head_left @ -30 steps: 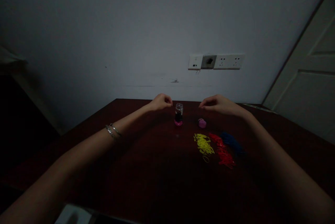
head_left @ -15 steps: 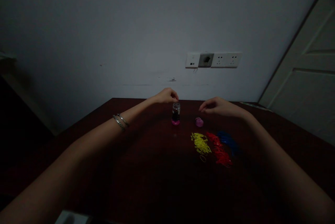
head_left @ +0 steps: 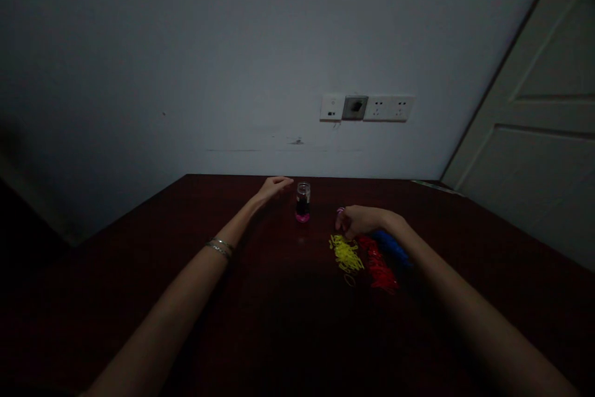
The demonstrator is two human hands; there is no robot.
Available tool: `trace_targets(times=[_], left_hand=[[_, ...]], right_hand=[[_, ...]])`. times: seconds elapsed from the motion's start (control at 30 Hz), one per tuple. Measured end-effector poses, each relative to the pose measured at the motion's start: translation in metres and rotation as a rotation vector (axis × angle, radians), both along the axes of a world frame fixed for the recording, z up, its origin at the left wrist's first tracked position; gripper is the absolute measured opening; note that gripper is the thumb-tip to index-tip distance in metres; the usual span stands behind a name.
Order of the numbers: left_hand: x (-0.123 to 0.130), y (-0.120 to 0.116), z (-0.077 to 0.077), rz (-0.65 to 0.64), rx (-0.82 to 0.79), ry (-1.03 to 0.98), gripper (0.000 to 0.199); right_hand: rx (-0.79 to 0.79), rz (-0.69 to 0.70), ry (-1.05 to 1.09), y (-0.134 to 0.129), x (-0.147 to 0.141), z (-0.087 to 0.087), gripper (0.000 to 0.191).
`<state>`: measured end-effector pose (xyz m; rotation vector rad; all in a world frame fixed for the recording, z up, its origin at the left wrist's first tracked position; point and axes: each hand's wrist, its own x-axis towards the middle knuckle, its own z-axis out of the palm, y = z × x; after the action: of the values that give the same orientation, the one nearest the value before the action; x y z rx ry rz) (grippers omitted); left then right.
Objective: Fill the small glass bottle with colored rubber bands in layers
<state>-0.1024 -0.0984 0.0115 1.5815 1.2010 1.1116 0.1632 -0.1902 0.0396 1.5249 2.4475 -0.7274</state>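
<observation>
A small clear jar [head_left: 303,202] with dark and pink contents stands upright without a lid near the back of the table. Just left of its rim is my left hand [head_left: 276,186], fingers stretched out and holding nothing. My right hand [head_left: 357,221] is bent down at the yellow pile, its fingers closed around a small pink object [head_left: 341,211] that is partly hidden. Yellow bands [head_left: 346,254] lie in front of that hand. Beside them are red bands [head_left: 379,266] and blue bands [head_left: 393,247], the blue partly under my right wrist.
The dark red table [head_left: 260,322] meets a grey wall [head_left: 232,75] carrying a row of sockets [head_left: 367,108]. A pale panelled door [head_left: 534,118] is at the right. A thin flat strip [head_left: 437,187] lies at the table's back right edge.
My left hand has moved from above the jar to its left and opened. My right hand has come down and closed on the pink object. The view has shifted slightly right.
</observation>
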Motion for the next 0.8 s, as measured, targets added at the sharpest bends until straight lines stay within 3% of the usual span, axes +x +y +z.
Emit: trace_targets(times=[0.13, 0.27, 0.53, 0.8], left_hand=[[-0.007, -0.014, -0.006, -0.295, -0.099, -0.082, 0.047], [-0.004, -0.026, -0.004, -0.447, -0.145, -0.051, 0.054], [0.015, -0.029, -0.011, -0.48, -0.152, 0.054, 0.052], [0.028, -0.029, -0.012, -0.478, -0.012, 0.187, 0.042]], right_hand=[[0.016, 0.006, -0.066, -0.004, -0.007, 0.0, 0.038], [-0.008, 0.01, -0.069, -0.002, -0.01, -0.006, 0.032], [0.038, 0.047, -0.045, 0.001, -0.008, -0.011, 0.024], [-0.043, 0.013, -0.001, 0.008, -0.006, -0.023, 0.022]])
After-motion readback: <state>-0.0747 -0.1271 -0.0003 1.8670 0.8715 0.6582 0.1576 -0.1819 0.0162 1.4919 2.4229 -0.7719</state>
